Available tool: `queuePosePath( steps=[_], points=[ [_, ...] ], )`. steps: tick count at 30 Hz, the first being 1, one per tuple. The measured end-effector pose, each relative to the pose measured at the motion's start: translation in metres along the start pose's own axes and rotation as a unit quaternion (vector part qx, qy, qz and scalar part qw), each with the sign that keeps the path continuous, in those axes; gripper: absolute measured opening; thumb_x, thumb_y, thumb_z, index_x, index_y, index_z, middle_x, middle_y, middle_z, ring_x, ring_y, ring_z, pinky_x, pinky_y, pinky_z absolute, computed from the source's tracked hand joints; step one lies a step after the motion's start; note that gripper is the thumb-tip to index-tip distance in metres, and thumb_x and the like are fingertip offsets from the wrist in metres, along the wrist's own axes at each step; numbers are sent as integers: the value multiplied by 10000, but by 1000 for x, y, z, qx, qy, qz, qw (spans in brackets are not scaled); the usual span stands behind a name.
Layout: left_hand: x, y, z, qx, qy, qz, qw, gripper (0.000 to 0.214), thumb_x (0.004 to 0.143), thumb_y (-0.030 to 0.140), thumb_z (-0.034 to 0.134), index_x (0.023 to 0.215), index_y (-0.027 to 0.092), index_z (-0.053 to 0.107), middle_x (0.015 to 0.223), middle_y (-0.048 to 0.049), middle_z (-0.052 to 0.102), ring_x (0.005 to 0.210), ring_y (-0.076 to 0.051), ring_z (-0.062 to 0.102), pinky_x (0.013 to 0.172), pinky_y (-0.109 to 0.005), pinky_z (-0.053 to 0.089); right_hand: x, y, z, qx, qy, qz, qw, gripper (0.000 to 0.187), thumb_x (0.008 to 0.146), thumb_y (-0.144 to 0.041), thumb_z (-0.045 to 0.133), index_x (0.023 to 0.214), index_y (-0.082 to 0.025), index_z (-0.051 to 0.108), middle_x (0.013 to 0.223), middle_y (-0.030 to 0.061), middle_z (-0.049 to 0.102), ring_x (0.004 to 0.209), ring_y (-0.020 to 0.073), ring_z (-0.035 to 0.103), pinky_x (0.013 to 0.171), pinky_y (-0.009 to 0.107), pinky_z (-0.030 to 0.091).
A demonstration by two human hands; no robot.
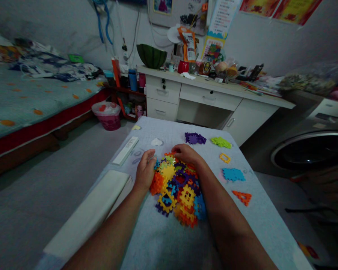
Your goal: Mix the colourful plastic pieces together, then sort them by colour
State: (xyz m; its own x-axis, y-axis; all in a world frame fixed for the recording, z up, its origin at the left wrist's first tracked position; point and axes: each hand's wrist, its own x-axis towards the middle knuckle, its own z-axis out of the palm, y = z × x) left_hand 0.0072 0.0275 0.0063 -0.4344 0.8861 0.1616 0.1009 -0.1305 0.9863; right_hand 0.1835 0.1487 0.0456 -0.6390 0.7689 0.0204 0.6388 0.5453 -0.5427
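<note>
A heap of colourful interlocking plastic tiles (178, 189) lies in the middle of a table covered with a light blue cloth (163, 240). My left hand (144, 170) rests against the heap's left side with fingers curled on the tiles. My right hand (186, 153) lies over the heap's far top edge, fingers bent down onto the tiles; what its fingertips grip is hidden. Sorted apart lie a purple group (195, 138), a green group (221, 142), a yellow tile (224, 158), a blue group (233, 174), an orange triangle (242, 197) and a white piece (157, 142).
A long white box (125, 150) and a folded white cloth (90, 213) lie on the table's left. Beyond stands a white desk (214, 95) crowded with items and half a watermelon (151, 55). A bed (22, 101) is left, a washing machine (312, 146) right, a pink bin (107, 115) on the floor.
</note>
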Motion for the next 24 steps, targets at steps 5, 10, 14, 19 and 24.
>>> queuePosePath(
  steps=[5,10,14,19,24],
  points=[
    [0,0,1,12,-10,-5,1000,297,842,297,534,1121,225,609,1255,-57,647,1230,-223,570,1118,-401,394,-1,3,-12,75,55,19,995,148,729,-90,605,835,-145,692,735,-11,651,668,104,544,623,201,389],
    [-1,3,1,34,-16,-6,999,297,841,303,536,1119,235,614,1248,-52,648,1224,-229,571,1105,-396,402,-8,2,-30,179,107,27,978,102,725,-133,581,802,-155,644,704,-13,633,636,106,565,604,207,417],
    [-1,3,1,44,-23,-2,999,305,836,312,541,1120,230,618,1240,-60,647,1218,-235,568,1098,-402,398,-20,2,-53,191,152,31,969,80,713,-167,588,784,-161,627,687,-7,639,632,115,573,602,217,422],
    [0,-1,1,66,-35,15,997,312,840,320,534,1123,229,628,1228,-58,646,1205,-231,569,1094,-399,394,-47,10,-77,119,184,76,973,82,712,-193,620,783,-165,651,681,7,657,622,129,559,573,225,394],
    [-1,-3,1,113,-60,70,989,277,852,332,513,1070,230,649,1158,-54,650,1165,-226,574,1072,-383,406,-98,16,-85,29,190,129,973,88,716,-173,612,777,-173,676,710,20,676,641,146,581,628,256,415]
  ],
)
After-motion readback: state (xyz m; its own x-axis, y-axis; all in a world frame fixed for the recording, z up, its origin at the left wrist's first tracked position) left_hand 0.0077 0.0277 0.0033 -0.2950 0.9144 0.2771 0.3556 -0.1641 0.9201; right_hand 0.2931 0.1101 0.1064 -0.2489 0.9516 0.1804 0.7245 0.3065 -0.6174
